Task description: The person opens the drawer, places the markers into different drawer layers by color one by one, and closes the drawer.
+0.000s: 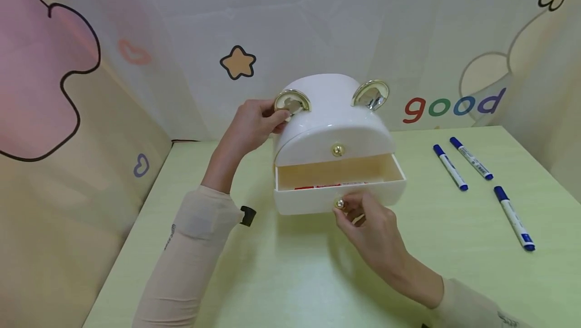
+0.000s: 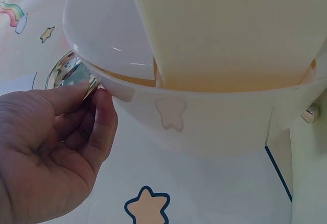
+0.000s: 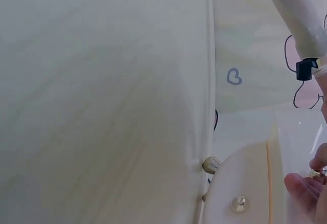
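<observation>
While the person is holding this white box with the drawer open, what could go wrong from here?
The drawer is partly out; if pulled further, it might come free and spill the red items inside.

The left hand pinches only one gold ear, so the white box could twist or slide.

The right hand grips a small round knob, which may slip from the fingers.
</observation>
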`<state>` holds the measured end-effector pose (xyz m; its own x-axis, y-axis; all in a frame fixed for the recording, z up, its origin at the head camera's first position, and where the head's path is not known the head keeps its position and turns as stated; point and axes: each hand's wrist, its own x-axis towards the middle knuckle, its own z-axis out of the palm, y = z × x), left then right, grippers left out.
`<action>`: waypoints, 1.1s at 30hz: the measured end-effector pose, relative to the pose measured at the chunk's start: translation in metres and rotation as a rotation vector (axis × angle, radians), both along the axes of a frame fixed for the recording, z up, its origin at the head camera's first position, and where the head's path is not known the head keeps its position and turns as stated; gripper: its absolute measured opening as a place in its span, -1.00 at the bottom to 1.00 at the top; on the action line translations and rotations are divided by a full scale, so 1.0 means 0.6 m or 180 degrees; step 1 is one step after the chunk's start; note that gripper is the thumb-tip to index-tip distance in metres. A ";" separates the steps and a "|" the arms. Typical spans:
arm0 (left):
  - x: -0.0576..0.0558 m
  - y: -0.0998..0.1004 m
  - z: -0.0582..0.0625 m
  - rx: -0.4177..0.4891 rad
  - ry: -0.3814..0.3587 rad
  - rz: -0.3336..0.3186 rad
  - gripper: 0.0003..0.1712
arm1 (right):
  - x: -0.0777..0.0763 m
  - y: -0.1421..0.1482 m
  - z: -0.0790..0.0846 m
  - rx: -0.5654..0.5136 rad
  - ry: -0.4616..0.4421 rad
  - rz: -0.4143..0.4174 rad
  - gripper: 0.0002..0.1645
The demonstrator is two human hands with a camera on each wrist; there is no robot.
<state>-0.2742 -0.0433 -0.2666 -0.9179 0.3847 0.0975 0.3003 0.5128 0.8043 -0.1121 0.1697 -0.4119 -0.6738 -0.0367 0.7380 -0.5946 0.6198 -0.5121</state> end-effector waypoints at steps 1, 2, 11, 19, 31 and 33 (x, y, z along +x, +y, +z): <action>0.000 0.001 -0.001 -0.0003 0.0003 -0.0002 -0.71 | -0.003 0.001 0.000 0.0006 0.0010 0.0004 -0.61; 0.000 0.001 -0.001 -0.0008 0.0001 -0.0001 -0.71 | -0.005 0.001 0.001 0.0014 0.0012 0.0000 -0.62; -0.004 0.001 -0.005 0.0029 -0.0016 -0.0015 -0.73 | -0.025 0.006 0.007 0.0122 -0.0149 -0.0132 -0.64; -0.004 -0.001 -0.004 0.0015 0.0017 -0.0018 -0.74 | -0.040 0.006 0.009 0.0299 -0.0151 -0.0264 -0.65; -0.001 -0.001 -0.003 -0.0016 0.0051 -0.0021 -0.74 | -0.066 0.005 0.014 0.0381 -0.0151 -0.0414 -0.68; -0.001 -0.001 -0.003 -0.0016 0.0067 -0.0027 -0.74 | -0.070 0.006 0.013 0.0397 -0.0149 -0.0467 -0.69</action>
<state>-0.2747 -0.0439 -0.2682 -0.9124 0.3930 0.1148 0.3215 0.5143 0.7951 -0.1540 0.1731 -0.4043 -0.7122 -0.0248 0.7016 -0.4706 0.7585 -0.4509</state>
